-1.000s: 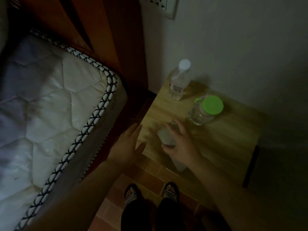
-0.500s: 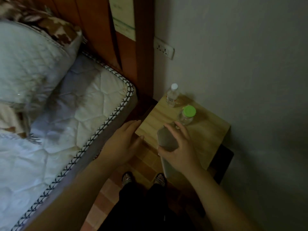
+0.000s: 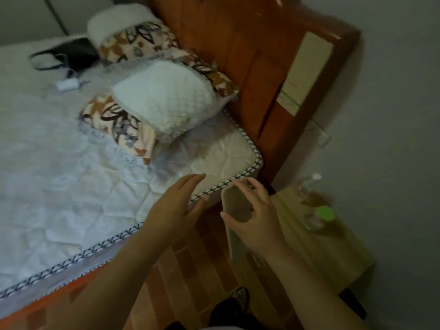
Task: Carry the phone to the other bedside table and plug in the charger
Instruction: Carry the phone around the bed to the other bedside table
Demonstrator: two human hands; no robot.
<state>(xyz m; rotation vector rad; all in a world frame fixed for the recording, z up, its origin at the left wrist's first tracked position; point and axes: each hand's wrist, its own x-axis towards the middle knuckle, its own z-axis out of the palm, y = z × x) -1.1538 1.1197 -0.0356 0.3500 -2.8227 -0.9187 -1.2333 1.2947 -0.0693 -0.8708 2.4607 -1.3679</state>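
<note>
My right hand point(image 3: 256, 215) grips the phone point(image 3: 235, 206), a pale-cased slab held upright in the air above the floor, left of the wooden bedside table point(image 3: 316, 248). The phone's lower end shows below my palm. My left hand point(image 3: 177, 206) hovers open over the mattress corner point(image 3: 228, 158), fingers spread, holding nothing. A small white charger block point(image 3: 67, 84) with a cable lies on the far side of the bed, next to a black bag point(image 3: 71, 54).
Two pillows point(image 3: 164, 101) lie against the orange-brown headboard point(image 3: 238, 44). A wall socket point(image 3: 319, 134) sits right of the headboard. On the bedside table stand a clear bottle point(image 3: 309, 184) and a green-lidded jar point(image 3: 320, 216). Tiled floor point(image 3: 202, 270) runs between bed and table.
My right hand has lifted the phone off the bedside table and carried it left, off the table's edge. The view has swung up and left across the bed. My left hand moved over the mattress.
</note>
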